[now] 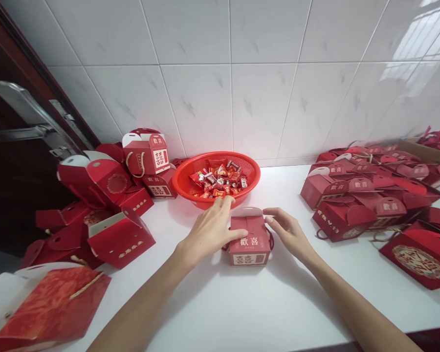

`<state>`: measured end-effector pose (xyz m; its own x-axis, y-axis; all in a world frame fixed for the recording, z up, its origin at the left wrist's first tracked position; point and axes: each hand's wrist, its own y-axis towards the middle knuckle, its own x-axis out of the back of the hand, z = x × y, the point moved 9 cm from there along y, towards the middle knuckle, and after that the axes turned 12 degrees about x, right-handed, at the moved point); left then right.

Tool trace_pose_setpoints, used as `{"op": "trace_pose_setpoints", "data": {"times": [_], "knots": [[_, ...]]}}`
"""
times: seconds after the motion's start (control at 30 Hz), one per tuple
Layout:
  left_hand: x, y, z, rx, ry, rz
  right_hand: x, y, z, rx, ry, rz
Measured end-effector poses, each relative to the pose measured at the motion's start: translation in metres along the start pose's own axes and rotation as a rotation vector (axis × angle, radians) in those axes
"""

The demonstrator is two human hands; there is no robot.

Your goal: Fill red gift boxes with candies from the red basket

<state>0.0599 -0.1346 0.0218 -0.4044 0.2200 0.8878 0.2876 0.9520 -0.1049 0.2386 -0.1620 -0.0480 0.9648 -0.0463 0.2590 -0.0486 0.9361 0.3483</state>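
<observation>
A small red gift box with gold lettering and a double-happiness panel stands upright on the white counter, its top flaps folded over. My left hand is at the box's left side, thumb resting on the front flap and fingers stretched out toward the basket. On the opposite side, my right hand has its fingers extended, with index and thumb close to the upper right corner near the rear flap. Whether those fingertips touch the flap, I cannot tell. Behind the box sits a red plastic basket holding wrapped candies.
Open red boxes are piled at the left, with a larger one at the front corner. Several closed boxes crowd the right side. A tiled wall backs the counter, and a dark door with a metal handle is at left.
</observation>
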Motion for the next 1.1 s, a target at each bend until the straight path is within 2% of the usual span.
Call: {"op": "trace_pose_setpoints", "data": {"times": [0.13, 0.2, 0.3, 0.4, 0.5, 0.6, 0.73, 0.87, 0.97, 1.1], "knots": [[-0.009, 0.003, -0.001, -0.089, -0.055, 0.087, -0.003, 0.002, -0.003, -0.035, -0.05, 0.136], [-0.015, 0.007, 0.001, -0.128, -0.085, 0.143, -0.002, 0.001, -0.006, -0.069, -0.017, 0.158], [-0.019, 0.014, 0.003, -0.166, -0.162, 0.189, 0.0, -0.001, -0.014, -0.154, 0.133, 0.181], [-0.024, 0.019, 0.003, -0.175, -0.263, 0.285, 0.0, -0.004, -0.016, -0.209, 0.347, 0.229], [-0.028, 0.021, 0.004, -0.142, -0.323, 0.363, 0.006, -0.002, -0.012, -0.206, 0.556, 0.199], [-0.029, 0.023, 0.015, -0.06, -0.307, 0.349, 0.016, 0.004, -0.006, -0.123, 0.697, 0.116], [-0.041, 0.026, 0.03, 0.066, -0.386, 0.416, 0.021, 0.007, -0.005, -0.059, 0.742, 0.074], [-0.054, 0.026, 0.035, 0.138, -0.49, 0.501, 0.025, 0.008, -0.004, -0.042, 0.715, 0.042], [-0.051, 0.027, 0.032, 0.142, -0.512, 0.441, 0.033, 0.009, 0.003, -0.006, 0.676, -0.029], [-0.028, 0.025, 0.022, 0.097, -0.561, 0.217, 0.045, 0.011, 0.022, 0.086, 0.58, -0.125]]}}
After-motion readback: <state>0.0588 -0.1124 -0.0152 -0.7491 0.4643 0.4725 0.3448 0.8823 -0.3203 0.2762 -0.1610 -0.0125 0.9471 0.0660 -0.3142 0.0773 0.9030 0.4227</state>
